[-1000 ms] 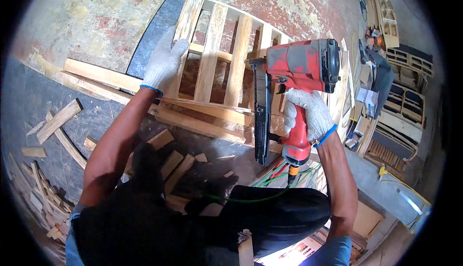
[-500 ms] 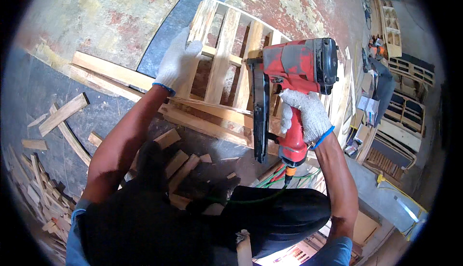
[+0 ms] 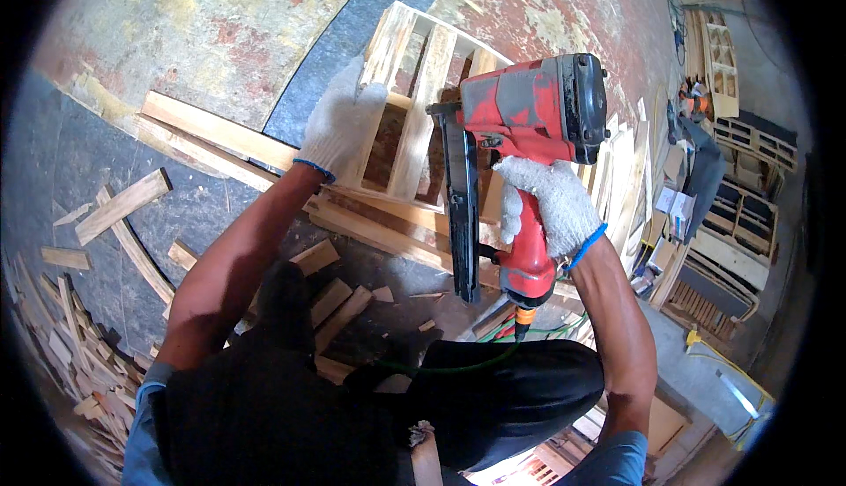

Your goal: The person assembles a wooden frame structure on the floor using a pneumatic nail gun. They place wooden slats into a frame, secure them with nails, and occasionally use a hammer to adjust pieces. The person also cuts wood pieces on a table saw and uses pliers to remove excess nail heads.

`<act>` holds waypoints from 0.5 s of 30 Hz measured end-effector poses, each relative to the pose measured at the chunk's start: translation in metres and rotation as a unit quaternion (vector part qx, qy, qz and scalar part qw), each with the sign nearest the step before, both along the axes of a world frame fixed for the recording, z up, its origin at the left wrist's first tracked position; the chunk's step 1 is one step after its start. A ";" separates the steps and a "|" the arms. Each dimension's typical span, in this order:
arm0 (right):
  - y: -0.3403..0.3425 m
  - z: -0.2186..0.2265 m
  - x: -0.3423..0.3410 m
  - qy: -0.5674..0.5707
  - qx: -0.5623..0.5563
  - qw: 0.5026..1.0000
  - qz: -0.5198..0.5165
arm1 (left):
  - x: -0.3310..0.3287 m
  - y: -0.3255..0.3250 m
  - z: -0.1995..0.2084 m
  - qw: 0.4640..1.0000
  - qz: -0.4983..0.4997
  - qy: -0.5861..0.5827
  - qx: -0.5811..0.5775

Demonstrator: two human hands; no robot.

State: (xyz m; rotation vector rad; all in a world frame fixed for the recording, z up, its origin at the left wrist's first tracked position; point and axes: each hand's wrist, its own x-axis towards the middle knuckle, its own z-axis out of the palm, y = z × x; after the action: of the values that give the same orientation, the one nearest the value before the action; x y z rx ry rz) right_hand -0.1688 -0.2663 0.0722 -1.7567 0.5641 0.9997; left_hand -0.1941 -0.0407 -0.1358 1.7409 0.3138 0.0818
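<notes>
My right hand (image 3: pixel 557 206), in a white knit glove with a blue cuff, is wrapped round the handle of a red and black pneumatic nail gun (image 3: pixel 520 109). The gun's long black magazine (image 3: pixel 462 213) crosses in front of a slatted wooden frame (image 3: pixel 425 116) and hides its right part. My gloved left hand (image 3: pixel 342 120) grips the frame's left slat, the fingers lying along the wood. The frame rests on long wooden boards (image 3: pixel 379 232). An orange fitting (image 3: pixel 524 317) joins the gun's handle to an air hose.
Two long boards (image 3: pixel 211 133) stick out to the left. Offcuts (image 3: pixel 123 207) lie scattered on the dark floor, with a heap of scrap wood (image 3: pixel 92 363) at the lower left. More slatted frames (image 3: pixel 740 213) and loose strips (image 3: pixel 627 186) are on the right.
The nail gun has shifted a little left over the frame and covers more of its slats. My left hand keeps its hold on the left slat. The whole view has shifted slightly.
</notes>
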 end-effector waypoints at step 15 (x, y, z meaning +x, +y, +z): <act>0.016 0.009 -0.007 -0.047 -0.011 0.998 0.031 | -0.018 0.018 0.002 0.973 -0.115 0.202 -0.002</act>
State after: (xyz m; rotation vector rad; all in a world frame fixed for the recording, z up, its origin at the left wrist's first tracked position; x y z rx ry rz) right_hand -0.1757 -0.2501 0.0808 -1.8387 0.4657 0.9512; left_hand -0.2125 -0.0228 -0.1343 1.7710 0.4036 -0.4453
